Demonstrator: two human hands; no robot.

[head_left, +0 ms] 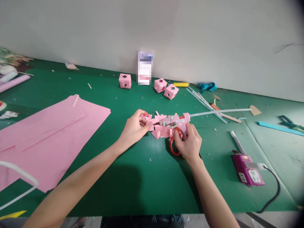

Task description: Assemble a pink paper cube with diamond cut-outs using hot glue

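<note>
At the left, a large pink sheet (59,134) lies flat on the counter (154,186); it looks light and easily creased, best lifted by an edge. Behind the hands stand hollow paper cubes (125,81), likely stiff enough to keep their shape but easily crushed, so a corner hold seems kindest. The left hand (134,126) pinches a small paper piece (149,126) between thumb and fingers, at the left end of the pink scraps (163,132); such thin paper should bend and tear readily. Red scissors (171,148) lie just beside the right thumb. The glue gun (186,117) rests among the scraps, the right hand (190,142) having its fingers wrapped about the grip, the sensible place, since the nozzle may be hot. A long, clear glue stick (220,111) trails rightward from its rear and looks flexible.

As for what is unclear, a white loop (19,169) is cut off at the left edge. The nozzle's tip blurs into the scraps, the scissor blades are covered, and the right hand hides the trigger, so I cannot tell whether it is squeezed.
</note>
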